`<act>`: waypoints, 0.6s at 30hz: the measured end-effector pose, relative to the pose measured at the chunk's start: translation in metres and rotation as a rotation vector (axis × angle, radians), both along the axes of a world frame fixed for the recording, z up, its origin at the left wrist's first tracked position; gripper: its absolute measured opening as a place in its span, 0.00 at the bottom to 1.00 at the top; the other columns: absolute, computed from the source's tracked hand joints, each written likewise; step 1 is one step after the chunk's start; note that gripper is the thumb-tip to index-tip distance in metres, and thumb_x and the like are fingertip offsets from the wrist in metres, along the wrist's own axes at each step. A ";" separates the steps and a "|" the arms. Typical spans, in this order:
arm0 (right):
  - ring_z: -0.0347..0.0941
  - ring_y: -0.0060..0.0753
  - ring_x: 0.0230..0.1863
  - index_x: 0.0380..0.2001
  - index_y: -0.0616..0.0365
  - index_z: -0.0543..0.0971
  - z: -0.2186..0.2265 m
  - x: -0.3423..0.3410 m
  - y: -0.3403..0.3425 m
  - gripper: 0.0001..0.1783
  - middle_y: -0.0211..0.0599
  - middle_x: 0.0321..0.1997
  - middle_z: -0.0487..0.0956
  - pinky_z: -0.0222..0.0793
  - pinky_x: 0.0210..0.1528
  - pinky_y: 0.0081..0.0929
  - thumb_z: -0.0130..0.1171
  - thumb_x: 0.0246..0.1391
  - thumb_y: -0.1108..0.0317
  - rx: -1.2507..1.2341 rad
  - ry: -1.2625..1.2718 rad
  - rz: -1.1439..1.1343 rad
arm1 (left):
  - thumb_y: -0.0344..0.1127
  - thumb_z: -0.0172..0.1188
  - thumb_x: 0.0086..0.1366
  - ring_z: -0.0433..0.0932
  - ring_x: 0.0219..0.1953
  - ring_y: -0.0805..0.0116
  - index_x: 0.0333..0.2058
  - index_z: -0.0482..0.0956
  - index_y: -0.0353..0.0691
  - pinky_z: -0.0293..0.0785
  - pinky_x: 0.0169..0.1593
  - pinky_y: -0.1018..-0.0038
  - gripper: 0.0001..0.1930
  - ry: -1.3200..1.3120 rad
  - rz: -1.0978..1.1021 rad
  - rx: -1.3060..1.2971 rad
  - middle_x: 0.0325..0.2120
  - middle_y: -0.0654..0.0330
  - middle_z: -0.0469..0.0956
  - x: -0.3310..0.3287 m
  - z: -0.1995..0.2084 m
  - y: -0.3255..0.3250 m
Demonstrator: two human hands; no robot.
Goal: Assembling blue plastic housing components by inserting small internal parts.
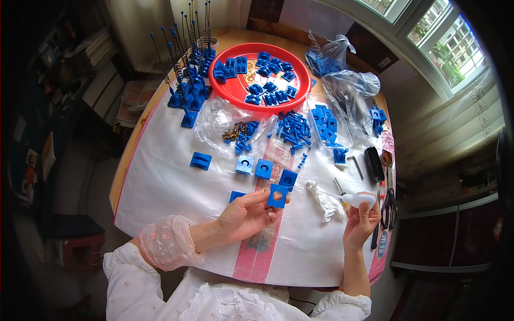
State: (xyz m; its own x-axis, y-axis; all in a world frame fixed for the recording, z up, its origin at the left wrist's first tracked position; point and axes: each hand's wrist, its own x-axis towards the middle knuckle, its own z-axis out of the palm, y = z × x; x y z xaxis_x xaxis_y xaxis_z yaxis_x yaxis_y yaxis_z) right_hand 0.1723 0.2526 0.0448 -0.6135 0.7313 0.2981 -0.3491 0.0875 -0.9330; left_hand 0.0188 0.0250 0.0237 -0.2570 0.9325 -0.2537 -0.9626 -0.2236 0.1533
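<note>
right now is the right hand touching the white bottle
Touching: the head view shows the right hand holding the white bottle by its wide end.

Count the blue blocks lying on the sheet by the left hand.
5: beyond the left hand, from left, an arched block, shiny block, third block and rightmost block; a fifth block partly behind the hand, which may hide more.
</note>
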 end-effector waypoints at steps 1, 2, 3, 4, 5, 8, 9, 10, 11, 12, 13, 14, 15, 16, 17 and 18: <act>0.53 0.12 0.18 0.36 0.65 0.75 0.000 0.000 0.000 0.17 0.24 0.21 0.68 0.50 0.22 0.16 0.61 0.61 0.58 0.001 0.001 -0.006 | 0.40 0.46 0.75 0.67 0.39 0.74 0.56 0.65 0.40 0.68 0.42 0.77 0.16 0.001 0.000 -0.001 0.47 0.54 0.71 0.000 0.000 0.000; 0.54 0.12 0.18 0.36 0.64 0.75 0.000 0.000 0.000 0.18 0.24 0.20 0.68 0.50 0.22 0.16 0.61 0.61 0.58 -0.002 0.010 -0.010 | 0.40 0.46 0.75 0.67 0.39 0.74 0.56 0.65 0.40 0.68 0.42 0.77 0.16 0.001 0.002 -0.006 0.47 0.54 0.71 0.000 0.000 0.000; 0.54 0.12 0.18 0.36 0.64 0.75 -0.001 0.000 0.000 0.18 0.24 0.20 0.68 0.50 0.22 0.16 0.61 0.61 0.58 -0.005 0.019 -0.013 | 0.40 0.46 0.75 0.67 0.39 0.74 0.56 0.65 0.40 0.68 0.42 0.77 0.16 0.001 0.003 -0.010 0.47 0.54 0.71 0.000 0.000 0.000; 0.54 0.12 0.18 0.36 0.64 0.74 -0.001 0.000 0.001 0.18 0.24 0.20 0.68 0.50 0.22 0.16 0.61 0.61 0.58 -0.009 0.028 -0.016 | 0.40 0.46 0.75 0.67 0.39 0.74 0.56 0.65 0.40 0.68 0.42 0.77 0.16 0.001 0.005 -0.015 0.47 0.54 0.71 0.000 0.001 0.000; 0.54 0.13 0.18 0.37 0.64 0.74 -0.001 0.000 0.001 0.18 0.24 0.20 0.67 0.50 0.22 0.16 0.61 0.61 0.58 -0.015 0.027 -0.011 | 0.40 0.46 0.75 0.67 0.39 0.74 0.56 0.65 0.40 0.68 0.42 0.77 0.16 -0.006 0.005 -0.004 0.47 0.54 0.71 0.000 0.000 0.000; 0.55 0.13 0.18 0.37 0.64 0.74 -0.002 0.002 0.003 0.18 0.25 0.19 0.67 0.50 0.22 0.16 0.61 0.61 0.58 -0.034 0.029 0.001 | 0.39 0.46 0.75 0.68 0.40 0.75 0.54 0.66 0.39 0.68 0.43 0.77 0.15 -0.015 0.006 0.014 0.46 0.55 0.72 0.000 -0.002 -0.001; 0.55 0.14 0.18 0.38 0.64 0.74 -0.003 0.002 0.003 0.18 0.25 0.19 0.67 0.50 0.22 0.17 0.61 0.61 0.57 -0.039 0.031 0.003 | 0.39 0.47 0.74 0.68 0.40 0.75 0.53 0.68 0.38 0.68 0.43 0.77 0.14 -0.010 0.005 0.010 0.45 0.57 0.72 -0.001 0.000 0.000; 0.55 0.14 0.18 0.38 0.64 0.74 -0.003 0.003 0.004 0.18 0.25 0.19 0.67 0.50 0.22 0.17 0.61 0.61 0.57 -0.044 0.033 0.005 | 0.39 0.48 0.74 0.69 0.41 0.75 0.51 0.69 0.38 0.67 0.44 0.77 0.14 -0.005 0.005 0.006 0.44 0.59 0.72 -0.002 0.002 0.000; 0.56 0.14 0.18 0.38 0.64 0.74 -0.003 0.004 0.003 0.18 0.25 0.19 0.67 0.50 0.22 0.17 0.61 0.61 0.57 -0.053 0.034 0.013 | 0.39 0.48 0.74 0.69 0.41 0.75 0.51 0.69 0.38 0.67 0.44 0.77 0.14 -0.002 0.015 0.009 0.44 0.59 0.72 -0.003 0.002 0.000; 0.56 0.14 0.19 0.38 0.64 0.74 -0.002 0.004 0.003 0.18 0.25 0.19 0.67 0.50 0.22 0.17 0.61 0.61 0.57 -0.063 0.036 0.022 | 0.39 0.48 0.74 0.69 0.41 0.75 0.52 0.69 0.38 0.67 0.44 0.77 0.14 0.000 0.026 0.011 0.44 0.59 0.72 -0.004 0.001 0.001; 0.56 0.14 0.19 0.38 0.64 0.74 -0.001 0.005 0.003 0.18 0.25 0.19 0.67 0.51 0.22 0.17 0.61 0.61 0.57 -0.072 0.037 0.030 | 0.39 0.48 0.74 0.69 0.42 0.75 0.52 0.68 0.38 0.67 0.44 0.77 0.14 0.003 0.036 0.013 0.45 0.59 0.72 -0.005 0.001 0.001; 0.57 0.15 0.19 0.37 0.64 0.74 -0.001 0.005 0.002 0.18 0.27 0.21 0.69 0.51 0.22 0.17 0.62 0.60 0.57 -0.073 0.040 0.028 | 0.38 0.48 0.74 0.68 0.42 0.75 0.53 0.68 0.38 0.68 0.44 0.77 0.14 0.015 0.045 0.004 0.45 0.58 0.72 -0.005 0.000 0.001; 0.58 0.15 0.19 0.36 0.64 0.74 -0.001 0.005 0.001 0.18 0.28 0.23 0.70 0.51 0.21 0.18 0.62 0.60 0.57 -0.074 0.043 0.027 | 0.38 0.48 0.74 0.68 0.42 0.75 0.53 0.68 0.38 0.68 0.44 0.77 0.14 0.028 0.054 -0.005 0.46 0.58 0.72 -0.006 0.000 0.001; 0.59 0.15 0.19 0.34 0.64 0.74 -0.002 0.005 0.001 0.19 0.29 0.25 0.72 0.51 0.21 0.18 0.63 0.59 0.57 -0.075 0.045 0.025 | 0.38 0.48 0.74 0.68 0.42 0.75 0.53 0.67 0.37 0.68 0.44 0.77 0.15 0.040 0.063 -0.014 0.46 0.58 0.72 -0.007 0.000 0.001; 0.60 0.15 0.19 0.35 0.65 0.74 -0.001 0.005 0.000 0.19 0.29 0.25 0.72 0.51 0.21 0.18 0.63 0.59 0.57 -0.072 0.048 0.026 | 0.38 0.49 0.74 0.68 0.42 0.74 0.53 0.67 0.37 0.68 0.44 0.77 0.15 0.034 0.064 -0.007 0.46 0.58 0.72 -0.007 -0.001 0.001; 0.60 0.15 0.19 0.35 0.65 0.74 -0.001 0.004 -0.001 0.19 0.29 0.26 0.72 0.51 0.21 0.18 0.63 0.59 0.57 -0.068 0.050 0.027 | 0.38 0.49 0.74 0.67 0.42 0.74 0.54 0.67 0.37 0.68 0.44 0.77 0.15 0.028 0.066 0.000 0.46 0.57 0.72 -0.008 -0.003 0.001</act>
